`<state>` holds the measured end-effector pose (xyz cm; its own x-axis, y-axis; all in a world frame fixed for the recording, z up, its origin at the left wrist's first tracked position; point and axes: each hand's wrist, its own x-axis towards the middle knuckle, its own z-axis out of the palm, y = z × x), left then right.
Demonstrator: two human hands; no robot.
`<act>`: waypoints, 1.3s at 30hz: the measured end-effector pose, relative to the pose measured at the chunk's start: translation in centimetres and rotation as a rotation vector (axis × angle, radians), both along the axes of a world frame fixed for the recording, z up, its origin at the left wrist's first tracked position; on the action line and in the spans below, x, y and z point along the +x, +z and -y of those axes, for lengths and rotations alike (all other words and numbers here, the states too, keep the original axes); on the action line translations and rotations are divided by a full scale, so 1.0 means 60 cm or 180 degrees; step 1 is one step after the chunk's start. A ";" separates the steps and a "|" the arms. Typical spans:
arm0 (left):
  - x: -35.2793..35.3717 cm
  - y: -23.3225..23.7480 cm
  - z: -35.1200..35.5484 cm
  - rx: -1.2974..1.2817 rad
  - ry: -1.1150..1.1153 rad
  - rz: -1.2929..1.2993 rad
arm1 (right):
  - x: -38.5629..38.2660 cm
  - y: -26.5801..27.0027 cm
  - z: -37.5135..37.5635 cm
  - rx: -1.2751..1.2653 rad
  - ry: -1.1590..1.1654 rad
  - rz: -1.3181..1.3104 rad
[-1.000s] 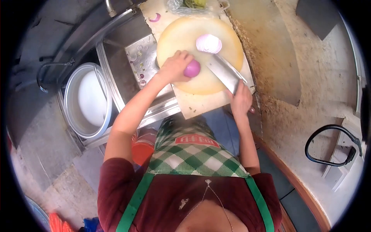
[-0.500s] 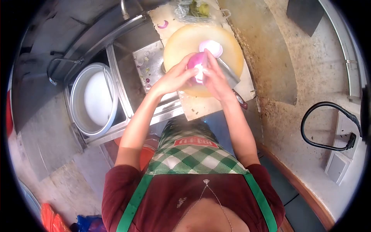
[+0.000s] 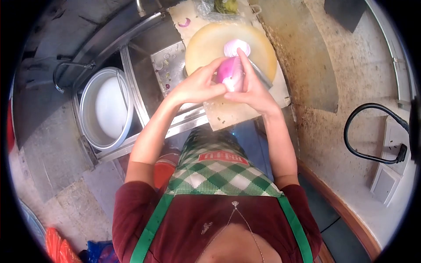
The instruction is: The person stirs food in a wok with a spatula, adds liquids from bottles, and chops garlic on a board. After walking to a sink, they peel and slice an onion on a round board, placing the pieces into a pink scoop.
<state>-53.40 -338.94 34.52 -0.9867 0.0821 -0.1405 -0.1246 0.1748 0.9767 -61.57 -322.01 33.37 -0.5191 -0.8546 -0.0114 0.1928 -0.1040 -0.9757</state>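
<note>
Over the near half of a round yellowish cutting board [image 3: 204,44], both my hands hold a purple onion piece [image 3: 230,72]. My left hand [image 3: 199,85] has its fingers and thumb on the left side of the onion. My right hand [image 3: 255,91] grips it from the right, fingers bent along its far edge. Behind the onion lies a sliced onion piece [image 3: 237,47] with pale rings facing up. A knife [image 3: 262,75] rests on the right part of the board, its handle hidden behind my right hand and wrist.
To the left is a metal sink [image 3: 169,65] with scraps in it, then a large white basin [image 3: 112,109]. A plastic bag [image 3: 210,9] with something green lies beyond the board. A black cable loop [image 3: 346,136] hangs by the right wall.
The onion piece has been turned in my hands, and its purple skin faces up more. My right hand has shifted slightly right and now covers the knife handle.
</note>
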 end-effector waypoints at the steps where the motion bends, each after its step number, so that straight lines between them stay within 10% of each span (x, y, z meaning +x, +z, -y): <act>1: -0.002 0.013 -0.003 0.0035 0.0021 0.0054 | -0.001 0.002 0.000 -0.0050 0.0017 0.0009; 10: 0.006 0.025 -0.011 -0.0369 0.0187 0.0061 | 0.001 0.008 0.004 -0.0153 -0.0115 0.0442; 16: 0.010 0.056 0.001 -0.0891 0.0001 -0.0571 | 0.002 0.039 -0.009 0.0559 -0.0434 -0.1723; 25: 0.004 0.089 0.003 -0.1003 -0.0119 -0.0501 | 0.022 0.097 -0.013 0.1275 -0.0629 -0.2687; 39: 0.017 0.049 -0.030 -0.0865 0.0364 -0.0646 | 0.012 0.071 -0.017 0.1121 -0.0522 -0.2476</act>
